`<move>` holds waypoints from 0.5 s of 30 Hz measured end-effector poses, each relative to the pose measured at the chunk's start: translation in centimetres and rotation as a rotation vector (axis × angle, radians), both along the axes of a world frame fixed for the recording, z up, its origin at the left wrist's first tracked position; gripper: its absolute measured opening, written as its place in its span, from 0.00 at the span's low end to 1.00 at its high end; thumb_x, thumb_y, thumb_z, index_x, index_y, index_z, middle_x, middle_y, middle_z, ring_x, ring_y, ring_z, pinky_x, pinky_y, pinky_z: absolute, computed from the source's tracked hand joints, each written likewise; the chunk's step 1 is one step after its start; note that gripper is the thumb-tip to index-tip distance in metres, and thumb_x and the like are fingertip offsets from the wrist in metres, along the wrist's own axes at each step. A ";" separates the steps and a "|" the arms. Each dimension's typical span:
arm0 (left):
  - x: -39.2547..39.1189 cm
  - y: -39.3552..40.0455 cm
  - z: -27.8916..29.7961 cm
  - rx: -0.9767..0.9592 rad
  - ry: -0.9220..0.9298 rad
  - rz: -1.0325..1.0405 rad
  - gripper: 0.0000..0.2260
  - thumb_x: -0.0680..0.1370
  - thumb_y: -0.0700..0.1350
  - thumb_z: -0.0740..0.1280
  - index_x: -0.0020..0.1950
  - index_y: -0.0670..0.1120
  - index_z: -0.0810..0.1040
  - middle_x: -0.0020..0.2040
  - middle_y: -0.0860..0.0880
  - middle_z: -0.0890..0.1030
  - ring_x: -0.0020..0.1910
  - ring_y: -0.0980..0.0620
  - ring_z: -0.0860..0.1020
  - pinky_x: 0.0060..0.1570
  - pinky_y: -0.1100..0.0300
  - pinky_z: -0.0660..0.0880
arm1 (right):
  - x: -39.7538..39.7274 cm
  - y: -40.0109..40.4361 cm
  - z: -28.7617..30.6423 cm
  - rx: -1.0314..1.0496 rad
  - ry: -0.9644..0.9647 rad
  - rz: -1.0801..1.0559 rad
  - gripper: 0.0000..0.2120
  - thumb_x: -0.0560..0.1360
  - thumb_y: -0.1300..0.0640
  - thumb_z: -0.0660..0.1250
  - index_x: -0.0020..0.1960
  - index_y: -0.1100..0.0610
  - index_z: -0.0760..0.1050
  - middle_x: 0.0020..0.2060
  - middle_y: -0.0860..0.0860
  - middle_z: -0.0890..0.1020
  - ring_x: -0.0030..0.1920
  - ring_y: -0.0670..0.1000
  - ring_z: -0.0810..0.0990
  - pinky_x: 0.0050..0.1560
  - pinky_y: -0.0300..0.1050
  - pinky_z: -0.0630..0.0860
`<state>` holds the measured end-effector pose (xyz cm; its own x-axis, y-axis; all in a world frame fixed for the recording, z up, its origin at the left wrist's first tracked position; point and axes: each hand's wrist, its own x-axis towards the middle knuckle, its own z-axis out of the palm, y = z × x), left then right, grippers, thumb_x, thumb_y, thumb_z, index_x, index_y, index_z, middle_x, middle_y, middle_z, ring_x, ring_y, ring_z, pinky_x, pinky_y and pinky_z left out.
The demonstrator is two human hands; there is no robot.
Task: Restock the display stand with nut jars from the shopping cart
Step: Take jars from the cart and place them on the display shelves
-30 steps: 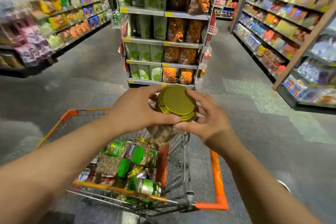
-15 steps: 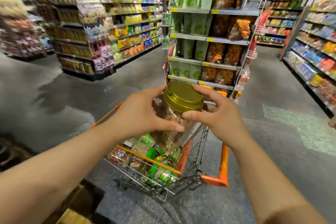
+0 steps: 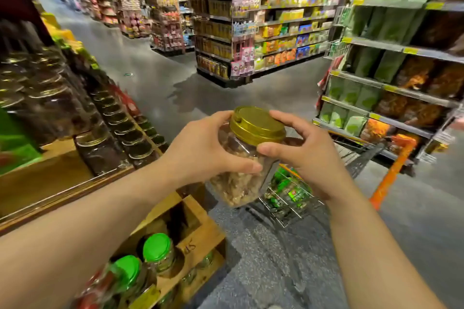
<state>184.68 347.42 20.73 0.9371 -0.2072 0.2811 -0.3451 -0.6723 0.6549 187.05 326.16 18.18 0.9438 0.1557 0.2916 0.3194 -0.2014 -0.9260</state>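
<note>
The view has swung left from the cart (image 3: 288,198) to the wooden display stand (image 3: 62,183). Both hands, left (image 3: 200,153) and right (image 3: 308,158), curl around the gold-lidded nut jar (image 3: 248,155), held in the air just beside the stand, so shelving looks close.

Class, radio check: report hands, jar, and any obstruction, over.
Left hand and right hand both grip the gold-lidded jar. Jar held above cart, not yet on wooden stand. Nothing in the way.
</note>
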 end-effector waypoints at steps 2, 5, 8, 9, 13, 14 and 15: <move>-3.2 2.3 0.5 0.004 -0.003 0.059 0.41 0.56 0.65 0.81 0.67 0.66 0.70 0.53 0.69 0.79 0.55 0.73 0.76 0.54 0.72 0.72 | -1.9 2.0 0.1 0.005 -0.018 0.087 0.40 0.51 0.30 0.82 0.62 0.34 0.79 0.62 0.39 0.82 0.64 0.48 0.80 0.66 0.59 0.76; -7.4 4.8 1.4 0.006 -0.015 0.123 0.45 0.53 0.68 0.78 0.70 0.62 0.72 0.53 0.70 0.79 0.54 0.75 0.75 0.52 0.76 0.71 | -4.6 3.9 0.6 0.002 -0.055 0.208 0.33 0.59 0.42 0.84 0.62 0.35 0.79 0.60 0.35 0.82 0.64 0.44 0.80 0.67 0.56 0.77; -11.4 6.2 2.4 0.013 -0.047 0.186 0.45 0.54 0.66 0.79 0.70 0.60 0.73 0.53 0.70 0.80 0.53 0.76 0.75 0.51 0.78 0.70 | -6.9 5.3 1.5 -0.012 -0.087 0.324 0.33 0.61 0.53 0.81 0.63 0.36 0.77 0.56 0.30 0.82 0.60 0.39 0.81 0.67 0.50 0.78; -12.9 6.6 2.4 0.010 -0.047 0.217 0.46 0.54 0.66 0.80 0.71 0.59 0.73 0.55 0.69 0.80 0.55 0.74 0.76 0.54 0.75 0.72 | -7.5 5.7 1.6 -0.015 -0.094 0.354 0.33 0.61 0.52 0.82 0.63 0.36 0.77 0.58 0.31 0.82 0.61 0.40 0.81 0.67 0.52 0.77; -17.8 7.3 2.5 -0.023 -0.036 0.323 0.49 0.55 0.66 0.81 0.73 0.57 0.73 0.60 0.64 0.81 0.59 0.67 0.78 0.61 0.61 0.76 | -9.9 7.0 1.9 -0.022 -0.127 0.494 0.36 0.62 0.46 0.84 0.67 0.34 0.76 0.66 0.39 0.80 0.68 0.46 0.77 0.70 0.59 0.74; -19.1 7.3 2.6 -0.027 -0.038 0.351 0.48 0.55 0.66 0.81 0.73 0.57 0.73 0.59 0.64 0.82 0.59 0.68 0.78 0.61 0.62 0.76 | -10.7 7.2 1.9 -0.018 -0.140 0.532 0.37 0.62 0.47 0.84 0.68 0.36 0.75 0.66 0.40 0.80 0.68 0.46 0.77 0.70 0.57 0.74; -20.3 7.2 2.7 -0.036 -0.039 0.374 0.48 0.55 0.65 0.82 0.73 0.57 0.73 0.59 0.65 0.82 0.58 0.68 0.78 0.60 0.63 0.76 | -11.5 7.3 2.0 -0.020 -0.142 0.566 0.37 0.63 0.49 0.84 0.69 0.37 0.75 0.66 0.40 0.80 0.68 0.44 0.78 0.69 0.54 0.75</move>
